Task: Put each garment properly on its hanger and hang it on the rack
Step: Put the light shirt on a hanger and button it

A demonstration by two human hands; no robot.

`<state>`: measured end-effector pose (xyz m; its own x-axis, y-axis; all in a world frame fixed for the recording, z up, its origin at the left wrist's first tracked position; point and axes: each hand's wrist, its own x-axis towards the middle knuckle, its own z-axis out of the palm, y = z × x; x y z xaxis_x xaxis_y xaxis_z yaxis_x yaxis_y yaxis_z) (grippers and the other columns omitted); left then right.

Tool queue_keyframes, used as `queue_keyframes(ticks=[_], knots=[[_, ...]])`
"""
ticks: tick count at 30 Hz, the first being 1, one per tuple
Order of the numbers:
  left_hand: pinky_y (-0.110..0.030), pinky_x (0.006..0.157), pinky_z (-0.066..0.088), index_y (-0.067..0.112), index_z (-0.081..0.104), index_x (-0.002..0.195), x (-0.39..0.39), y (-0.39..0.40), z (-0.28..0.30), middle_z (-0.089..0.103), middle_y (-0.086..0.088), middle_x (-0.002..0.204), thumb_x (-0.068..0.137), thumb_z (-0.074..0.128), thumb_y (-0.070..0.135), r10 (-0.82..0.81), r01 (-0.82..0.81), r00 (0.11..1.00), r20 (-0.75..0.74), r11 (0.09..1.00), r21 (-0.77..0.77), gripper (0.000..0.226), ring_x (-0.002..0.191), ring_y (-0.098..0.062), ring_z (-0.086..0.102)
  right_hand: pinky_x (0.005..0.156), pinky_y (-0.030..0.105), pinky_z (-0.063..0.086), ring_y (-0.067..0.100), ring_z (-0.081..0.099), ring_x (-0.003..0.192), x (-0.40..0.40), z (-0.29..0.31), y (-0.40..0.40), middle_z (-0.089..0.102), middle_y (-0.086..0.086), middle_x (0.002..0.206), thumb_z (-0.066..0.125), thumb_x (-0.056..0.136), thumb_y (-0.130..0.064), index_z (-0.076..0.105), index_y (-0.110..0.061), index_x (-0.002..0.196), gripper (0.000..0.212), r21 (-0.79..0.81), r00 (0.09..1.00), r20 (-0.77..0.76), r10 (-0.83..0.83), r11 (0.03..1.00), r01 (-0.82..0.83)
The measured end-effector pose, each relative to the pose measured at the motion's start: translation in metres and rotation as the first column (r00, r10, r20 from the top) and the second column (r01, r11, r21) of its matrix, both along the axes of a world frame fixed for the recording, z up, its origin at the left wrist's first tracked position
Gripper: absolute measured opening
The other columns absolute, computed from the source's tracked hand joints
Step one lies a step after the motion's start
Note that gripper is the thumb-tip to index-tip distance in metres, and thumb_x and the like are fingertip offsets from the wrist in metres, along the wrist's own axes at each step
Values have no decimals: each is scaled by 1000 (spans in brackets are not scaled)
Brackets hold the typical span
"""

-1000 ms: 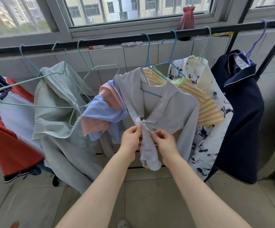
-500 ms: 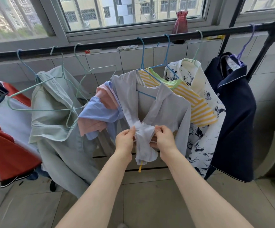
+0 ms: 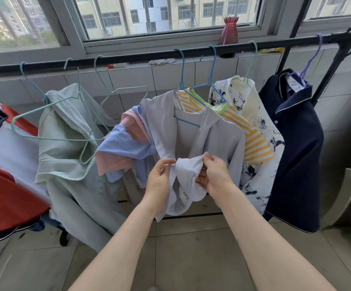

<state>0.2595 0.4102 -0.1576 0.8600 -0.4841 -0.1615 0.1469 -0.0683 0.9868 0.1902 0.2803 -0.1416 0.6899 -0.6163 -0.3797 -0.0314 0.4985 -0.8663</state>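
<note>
- A floor of pale square tiles (image 3: 191,248) runs under the whole scene, and a low tiled wall (image 3: 128,78) rises behind to grey-framed windows (image 3: 170,42) that look onto apartment blocks.
- A long black metal rack rail (image 3: 128,57) crosses the view just below the sill; a slanted black brace (image 3: 330,68) props its right end.
- A dark red glass vase (image 3: 229,34) stands on the sill behind the rail.
- The pale grey-blue shirt (image 3: 218,141) hangs on a blue wire hanger (image 3: 183,87) hooked over the rail, near the middle.
- The left hand (image 3: 159,179) pinches the shirt's front edge, and the right hand (image 3: 214,175) grips a bunched fold of the same cloth; both are closed on the fabric, close together.
- To its left hang a blue and pink garment (image 3: 120,150) and a mint green shirt (image 3: 65,148), with bare mint wire hangers (image 3: 65,139) hooked above them, and a red and white garment (image 3: 2,175) at the frame edge.
- To its right, packed closely, hang a yellow-striped top (image 3: 252,141), a white floral shirt (image 3: 260,175) and a navy piped shirt (image 3: 296,148) on a purple hanger (image 3: 309,61).
- The floor tiles in front of the rack lie open below the forearms.
</note>
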Motion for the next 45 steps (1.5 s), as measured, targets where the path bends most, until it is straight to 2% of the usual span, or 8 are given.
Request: queue_keyframes(ticks=[10,16,20,24,29,37,41,45], knots=[[-25,78,56,7,76,97,-5,13,11,75,-13,96,89,71,21,-342,340,940,3,937,77,17,90,-22,72,47,29,53,18,67,55,5,14,-2,64,10,76,40,106,-24,54,-3,97,27,109,998,35,-46,993,42],[-40,79,54,1,73,83,9,6,19,70,-20,84,90,71,20,-151,150,982,-113,988,-21,21,78,-29,66,65,28,43,14,52,73,-5,-3,-11,55,4,85,57,98,-21,53,-15,92,9,-146,986,-161,-45,989,22],[-40,90,53,1,73,82,16,-2,24,69,-19,86,90,70,19,-83,79,990,-116,996,-39,20,83,-26,65,66,31,47,18,55,64,-26,-6,4,64,4,77,54,99,-38,62,-14,83,30,-47,928,-271,257,959,-280],[-40,93,54,3,74,88,22,-8,26,73,-16,89,88,72,22,-79,77,988,-134,997,-19,19,88,-26,68,85,40,55,24,66,101,-31,-14,20,73,7,106,47,93,-62,70,-13,104,56,56,762,-345,548,823,-566],[-39,88,55,3,74,84,21,-9,28,74,-15,85,89,70,22,-161,164,982,-94,986,24,20,84,-25,69,84,35,47,20,61,101,-17,-21,23,74,3,96,65,86,-50,69,-15,106,40,288,966,-20,258,927,-241],[-35,81,56,8,74,78,21,-3,30,72,-13,83,89,70,25,-128,132,990,-62,989,60,20,83,-23,67,80,34,45,20,63,82,-19,-24,29,70,4,83,72,83,-14,63,-18,90,12,401,974,90,206,888,-225],[-47,92,51,12,74,75,24,-1,28,70,-16,85,90,69,31,-104,107,994,-43,991,82,25,86,-27,64,80,34,50,18,67,77,-22,-18,33,70,5,85,66,86,-5,65,-13,95,13,295,928,189,320,883,-364],[-48,90,51,10,73,86,29,-3,30,68,-15,92,95,62,28,-48,51,998,-33,993,109,23,92,-30,62,68,30,54,17,68,70,-18,-14,36,71,9,82,66,88,-2,59,-1,118,31,159,958,9,288,945,-286]])
